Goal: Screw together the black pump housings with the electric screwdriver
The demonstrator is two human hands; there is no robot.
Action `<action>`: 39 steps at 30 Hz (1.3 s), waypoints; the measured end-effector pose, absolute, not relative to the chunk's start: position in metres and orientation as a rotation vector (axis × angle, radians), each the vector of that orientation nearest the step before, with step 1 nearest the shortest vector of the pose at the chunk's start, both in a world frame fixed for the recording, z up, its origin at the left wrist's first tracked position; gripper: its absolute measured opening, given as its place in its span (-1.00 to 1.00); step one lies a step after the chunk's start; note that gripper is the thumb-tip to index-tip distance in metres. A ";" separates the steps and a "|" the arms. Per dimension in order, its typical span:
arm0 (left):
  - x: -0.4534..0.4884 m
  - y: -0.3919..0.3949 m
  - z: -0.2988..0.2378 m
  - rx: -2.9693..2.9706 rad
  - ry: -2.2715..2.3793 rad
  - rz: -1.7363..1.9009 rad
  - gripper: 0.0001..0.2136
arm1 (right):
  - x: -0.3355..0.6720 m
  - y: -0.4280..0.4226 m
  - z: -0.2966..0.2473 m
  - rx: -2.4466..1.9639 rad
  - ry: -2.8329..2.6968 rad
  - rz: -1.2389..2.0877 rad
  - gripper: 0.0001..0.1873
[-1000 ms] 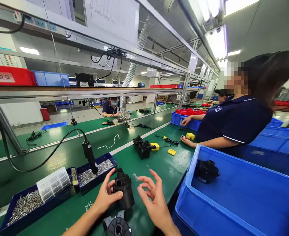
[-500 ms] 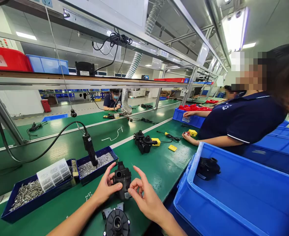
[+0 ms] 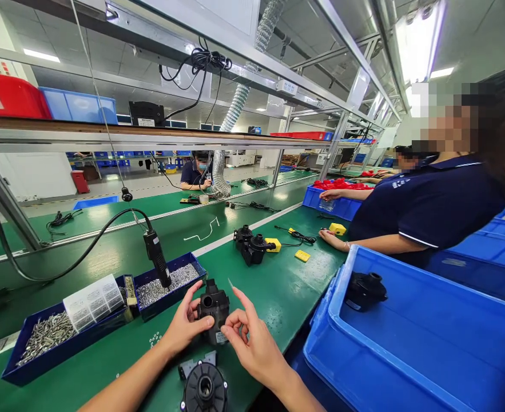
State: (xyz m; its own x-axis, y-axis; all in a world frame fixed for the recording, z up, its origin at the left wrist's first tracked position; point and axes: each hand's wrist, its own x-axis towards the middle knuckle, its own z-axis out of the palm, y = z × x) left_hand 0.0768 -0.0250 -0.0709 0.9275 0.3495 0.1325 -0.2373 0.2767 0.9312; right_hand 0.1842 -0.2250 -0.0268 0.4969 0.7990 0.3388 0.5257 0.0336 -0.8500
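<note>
Head view, left grip (image 3: 187,321) around housing (image 3: 216,304), right grip (image 3: 253,341) pinched at label (image 3: 221,337)

Black housing (image 3: 219,308), handheld, open-ported (pale-labelled)

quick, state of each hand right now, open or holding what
Left hand: closed, holding the black housing.
Right hand: curled at the label on the housing; whether it grips anything cannot be told.

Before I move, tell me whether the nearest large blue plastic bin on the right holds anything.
It does: a black plastic housing shows inside the bin, near its far left corner. The near wall may hide more.
</note>
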 end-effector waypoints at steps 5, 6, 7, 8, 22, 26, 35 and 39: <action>0.077 -0.025 -0.070 1.230 0.099 0.393 0.15 | 0.183 -0.226 -0.029 -1.666 -1.220 0.194 -0.22; 0.077 -0.025 -0.070 1.233 0.101 0.390 0.15 | 0.183 -0.227 -0.030 -1.676 -1.254 0.146 -0.22; 0.076 -0.025 -0.070 1.236 0.102 0.389 0.15 | 0.183 -0.227 -0.031 -1.686 -1.299 0.085 -0.22; 0.076 -0.026 -0.069 1.239 0.103 0.389 0.16 | 0.184 -0.227 -0.033 -1.695 -1.350 0.014 -0.22; 0.075 -0.032 -0.068 1.265 0.112 0.420 0.23 | 0.186 -0.231 -0.038 -1.952 -1.078 0.157 0.10; 0.070 -0.039 -0.070 1.444 0.137 0.460 0.08 | 0.184 -0.220 -0.028 -2.042 -1.082 0.247 0.35; 0.070 -0.033 -0.086 1.408 -0.066 0.443 -0.26 | 0.220 -0.257 -0.038 -1.731 -1.212 0.673 0.40; 0.071 -0.033 -0.085 1.258 -0.074 0.255 -0.25 | 0.277 -0.219 -0.024 -1.889 -0.646 0.133 0.16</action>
State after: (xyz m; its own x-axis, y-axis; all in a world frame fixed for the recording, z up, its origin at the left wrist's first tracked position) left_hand 0.0705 -0.0335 -0.0851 0.9693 0.1496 0.1949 -0.2308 0.2832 0.9309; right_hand 0.2771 -0.2189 -0.0236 0.8462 0.4921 0.2043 0.3711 -0.2692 -0.8887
